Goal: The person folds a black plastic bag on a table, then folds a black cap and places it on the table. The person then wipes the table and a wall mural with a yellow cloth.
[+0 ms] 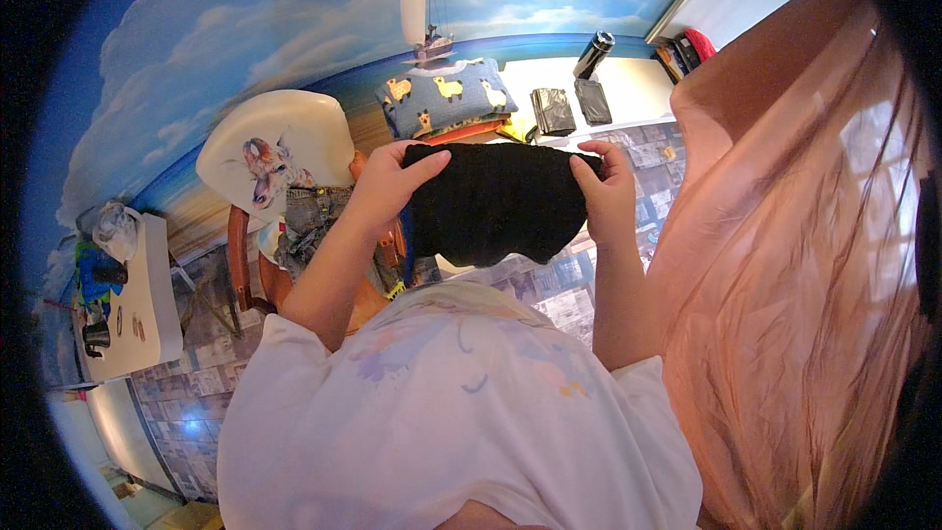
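Between my two hands a black cloth garment (496, 201) is stretched out in front of my chest. Its cut is too dark to make out. My left hand (397, 182) pinches its upper left corner with the thumb on top. At the upper right corner, my right hand (608, 186) grips the edge between thumb and fingers. The lower edge hangs loose in a wavy line. Beyond it, a blue sweater with animal figures (446, 98) lies folded on a pile of clothes on a white table (638, 88). Two folded black items (553, 112) rest beside the pile.
A chair with a giraffe picture (275, 152) stands to the left, grey denim clothing (312, 221) on it. A dark bottle (595, 54) stands on the white table. A peach curtain (775, 285) hangs along the right. Another white table (147, 294) bears small things at far left.
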{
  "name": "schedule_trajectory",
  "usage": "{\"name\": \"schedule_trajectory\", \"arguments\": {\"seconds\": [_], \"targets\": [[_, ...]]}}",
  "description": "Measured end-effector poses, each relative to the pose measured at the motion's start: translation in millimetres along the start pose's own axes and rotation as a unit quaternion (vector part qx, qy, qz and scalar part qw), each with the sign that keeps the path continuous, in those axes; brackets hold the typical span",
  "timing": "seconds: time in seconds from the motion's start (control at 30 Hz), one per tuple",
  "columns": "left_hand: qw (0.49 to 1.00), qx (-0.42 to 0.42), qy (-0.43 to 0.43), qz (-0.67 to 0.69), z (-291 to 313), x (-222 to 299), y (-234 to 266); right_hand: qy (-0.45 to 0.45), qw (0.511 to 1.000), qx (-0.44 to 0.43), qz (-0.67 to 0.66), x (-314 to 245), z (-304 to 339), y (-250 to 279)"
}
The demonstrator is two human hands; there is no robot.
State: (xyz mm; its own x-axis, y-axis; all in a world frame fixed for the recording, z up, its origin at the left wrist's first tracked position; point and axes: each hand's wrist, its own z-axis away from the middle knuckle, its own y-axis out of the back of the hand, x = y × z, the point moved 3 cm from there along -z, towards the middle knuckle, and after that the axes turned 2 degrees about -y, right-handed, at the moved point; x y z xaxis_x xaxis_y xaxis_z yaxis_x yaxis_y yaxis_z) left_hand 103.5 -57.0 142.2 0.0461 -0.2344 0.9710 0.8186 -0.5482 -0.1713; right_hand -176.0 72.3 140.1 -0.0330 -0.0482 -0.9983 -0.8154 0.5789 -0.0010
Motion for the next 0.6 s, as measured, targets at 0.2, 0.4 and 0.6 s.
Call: {"name": "schedule_trajectory", "arguments": {"seconds": [0.2, 0.4, 0.6], "targets": [[0.995, -0.009, -0.011, 0.099, 21.0, -23.0, -38.7, 0.053, 0.997, -0.005, 0.052, -7.4, 26.4, -34.1], [0.989, -0.085, -0.053, 0.112, 45.8, -22.3, -73.8, 0.249, 0.952, -0.103, 0.143, -15.1, 64.2, -65.4], [0.979, -0.070, -0.189, -0.031, 51.5, -8.1, -52.6, 0.146, 0.986, -0.075, 0.009, -24.0, 59.6, -53.1]]}}
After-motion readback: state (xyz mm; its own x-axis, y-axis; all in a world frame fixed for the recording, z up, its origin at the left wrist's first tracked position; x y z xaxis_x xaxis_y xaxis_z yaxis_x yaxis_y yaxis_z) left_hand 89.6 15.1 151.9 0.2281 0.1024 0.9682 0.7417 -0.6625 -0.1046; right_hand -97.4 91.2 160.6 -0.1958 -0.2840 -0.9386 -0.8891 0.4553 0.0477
